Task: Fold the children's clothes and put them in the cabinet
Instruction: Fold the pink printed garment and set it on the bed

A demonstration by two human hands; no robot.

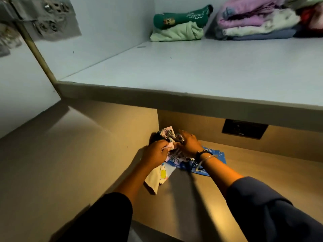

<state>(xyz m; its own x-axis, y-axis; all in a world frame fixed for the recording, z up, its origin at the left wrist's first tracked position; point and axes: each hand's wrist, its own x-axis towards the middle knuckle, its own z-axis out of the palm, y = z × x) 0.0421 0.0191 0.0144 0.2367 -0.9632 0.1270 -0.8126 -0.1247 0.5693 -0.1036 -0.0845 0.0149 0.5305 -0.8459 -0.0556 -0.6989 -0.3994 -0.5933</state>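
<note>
Both my hands reach into the lower cabinet compartment (pixel 192 198). My left hand (pixel 156 152) and my right hand (pixel 189 143) both grip a pale pink printed children's garment (pixel 168 134), bunched between them near the back left corner. Under it lies a blue printed garment (pixel 214 153), flat on the compartment floor. A cream piece with a yellow print (pixel 157 179) sticks out below my left wrist. My right wrist wears bangles.
The upper shelf (pixel 209 67) carries a green and mint folded pile (pixel 178 25) and a purple, white and blue stack (pixel 258 21) at the back right. A dark socket plate (pixel 243 128) sits on the lower back wall. A door hinge (pixel 50 16) is at top left.
</note>
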